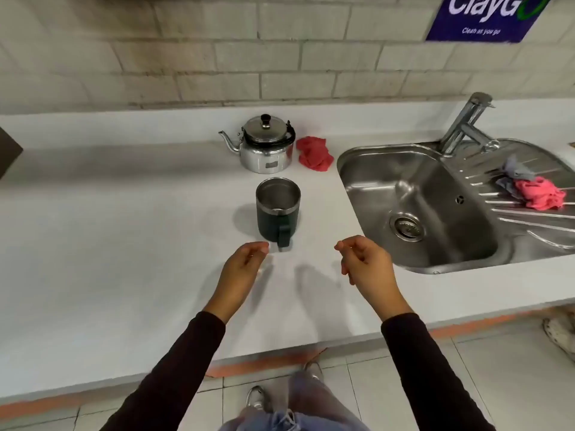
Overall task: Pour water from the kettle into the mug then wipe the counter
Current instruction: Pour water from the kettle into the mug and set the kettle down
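Note:
A shiny steel kettle (265,145) with a black knob stands at the back of the white counter (124,244), spout pointing left. A crumpled red cloth (314,153) lies just right of it. A dark green mug (278,209) with a steel inside stands in front of the kettle, handle towards me. My left hand (241,273) hovers just below and left of the mug's handle, fingers loosely curled, holding nothing. My right hand (365,262) hovers to the right of the mug, fingers loosely curled, empty too.
A steel sink (413,206) with a tap (466,122) is set into the counter at the right. A pink cloth (541,194) and a grey cloth (513,172) lie on its drainer. A blue sign (488,17) hangs on the brick wall.

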`<state>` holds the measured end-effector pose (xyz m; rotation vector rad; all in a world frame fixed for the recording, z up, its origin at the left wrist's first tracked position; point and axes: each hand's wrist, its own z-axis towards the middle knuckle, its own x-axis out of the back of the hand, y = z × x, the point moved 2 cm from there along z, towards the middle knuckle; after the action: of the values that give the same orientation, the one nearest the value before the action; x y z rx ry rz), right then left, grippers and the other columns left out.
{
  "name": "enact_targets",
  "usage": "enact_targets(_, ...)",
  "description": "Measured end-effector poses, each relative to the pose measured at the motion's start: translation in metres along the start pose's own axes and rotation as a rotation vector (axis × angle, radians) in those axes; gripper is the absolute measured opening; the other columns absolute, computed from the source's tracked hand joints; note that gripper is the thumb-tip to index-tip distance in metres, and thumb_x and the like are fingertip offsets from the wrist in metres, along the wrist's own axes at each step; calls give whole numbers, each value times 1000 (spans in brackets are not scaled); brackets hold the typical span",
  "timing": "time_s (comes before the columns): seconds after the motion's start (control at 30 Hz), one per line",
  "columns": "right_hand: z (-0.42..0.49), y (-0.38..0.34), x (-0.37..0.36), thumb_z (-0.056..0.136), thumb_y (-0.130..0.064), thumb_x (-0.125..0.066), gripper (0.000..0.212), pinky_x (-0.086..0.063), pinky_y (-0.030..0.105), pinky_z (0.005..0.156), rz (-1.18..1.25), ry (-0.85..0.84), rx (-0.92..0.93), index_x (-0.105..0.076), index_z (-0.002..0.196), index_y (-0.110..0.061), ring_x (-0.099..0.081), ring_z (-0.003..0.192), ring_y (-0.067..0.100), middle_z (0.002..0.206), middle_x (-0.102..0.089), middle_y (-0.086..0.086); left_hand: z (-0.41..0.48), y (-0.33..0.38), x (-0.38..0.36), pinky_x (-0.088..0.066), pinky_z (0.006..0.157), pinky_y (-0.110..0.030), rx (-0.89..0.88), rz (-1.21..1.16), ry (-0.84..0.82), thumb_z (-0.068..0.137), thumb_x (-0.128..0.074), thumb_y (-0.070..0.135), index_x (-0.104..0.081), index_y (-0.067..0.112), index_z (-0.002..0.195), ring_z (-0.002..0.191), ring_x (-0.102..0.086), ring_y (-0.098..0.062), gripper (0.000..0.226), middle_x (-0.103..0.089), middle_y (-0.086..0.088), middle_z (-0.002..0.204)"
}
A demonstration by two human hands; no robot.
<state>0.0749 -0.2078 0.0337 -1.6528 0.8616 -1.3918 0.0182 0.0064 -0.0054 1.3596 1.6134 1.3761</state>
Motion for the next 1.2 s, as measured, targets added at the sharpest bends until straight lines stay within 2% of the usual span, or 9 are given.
enact_targets(0.13,52,-10,-3,92,-12,-52,13,-42,14,44,26,-73,14,-58,100,-21,-49,39,2,59,-61,9,28,13,-17,-40,90,-27,52,-24,15,95,-48,33,-62,22,109,106,-57,-16,24,-64,0,111)
enact_targets(0.27,123,-37,-4,92,-11,-53,16,-44,15,50,-10,-122,126,-54,105,-21,-55,46,0,61,-63,4,42,12,-35,-43,96,-30,58,-24,-26,96,-45,35,-69,24,102,109,-60,-16,27,-69,1,111)
enact_targets(0.4,201,-70,-28,89,-5,-54,18,-49,32,74,-133,-188,325,-61,105,-7,-62,74,22,84,-67,18,51,3,-45,-43,101,-31,61,-11,-37,98,-34,42,-68,25,78,98,-63,-5,43,-71,13,87)
enact_targets(0.5,250,-88,-63,85,-2,-58,24,-44,27,86,-312,-283,520,-63,109,-1,-62,99,30,107,-65,20,50,1,-51,-42,88,-22,30,74,-8,93,-27,53,-59,22,74,82,-56,1,49,-62,12,78)
enact_targets(0.6,287,-102,-97,84,-7,-63,34,-39,29,96,-508,-386,664,-61,117,0,-54,114,33,121,-59,21,49,5,-52,-41,84,-20,4,95,58,84,-21,63,-55,19,75,81,-55,-4,56,-58,9,78)
enact_targets(0.8,310,-93,-132,85,-10,-57,28,-48,38,83,-832,-479,808,-62,112,-2,-57,105,39,119,-59,22,50,4,-55,-46,90,-35,-4,112,90,85,-21,63,-54,17,77,87,-56,-19,58,-57,-7,84)
enact_targets(0.93,316,-108,-133,93,-21,-50,33,-45,35,79,-853,-485,786,-54,125,-13,-61,103,37,114,-65,18,51,-2,-53,-51,84,-44,24,115,92,84,-21,66,-53,17,79,87,-57,-29,58,-57,-12,87)
enact_targets(1.07,315,-131,-141,95,-23,-47,26,-47,38,83,-748,-552,764,-56,118,-14,-61,100,34,109,-67,16,39,-15,-60,-46,90,-33,85,67,140,79,-19,70,-51,23,74,85,-55,-8,56,-54,2,81)
enact_targets(1.2,302,-137,-114,95,-21,-48,23,-49,41,82,-654,-556,674,-58,114,-13,-62,95,33,104,-68,14,36,-35,-73,-44,93,-29,154,-33,163,78,-22,71,-53,30,72,89,-56,-9,52,-56,2,83)
